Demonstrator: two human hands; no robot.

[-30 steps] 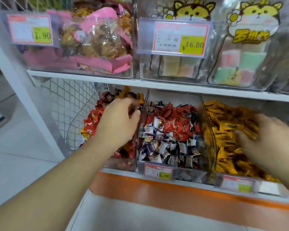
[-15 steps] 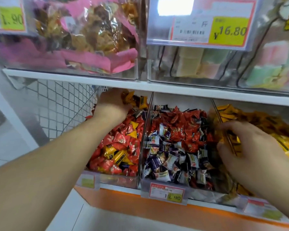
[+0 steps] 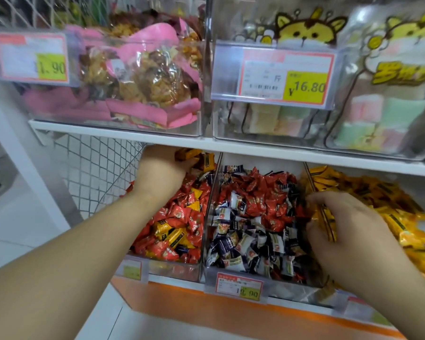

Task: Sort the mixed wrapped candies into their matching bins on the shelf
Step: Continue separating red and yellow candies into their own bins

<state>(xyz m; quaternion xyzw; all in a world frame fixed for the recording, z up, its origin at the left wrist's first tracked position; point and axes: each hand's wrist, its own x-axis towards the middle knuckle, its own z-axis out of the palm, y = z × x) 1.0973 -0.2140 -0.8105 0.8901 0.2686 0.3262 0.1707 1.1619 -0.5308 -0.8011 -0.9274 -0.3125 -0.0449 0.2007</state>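
Left hand [image 3: 161,171] reaches deep into the left bin [image 3: 172,267] under the upper shelf [image 3: 255,149], fingers curled onto yellow-wrapped candies [image 3: 194,157] at the back; exact grip hidden. Red candies [image 3: 182,212] fill that bin, some yellow mixed in. Right hand [image 3: 349,231] sits over the divider between middle bin [image 3: 243,271] and right bin [image 3: 339,298], grip pinching yellow candies [image 3: 325,217]. Middle bin holds red and dark-wrapped pieces.
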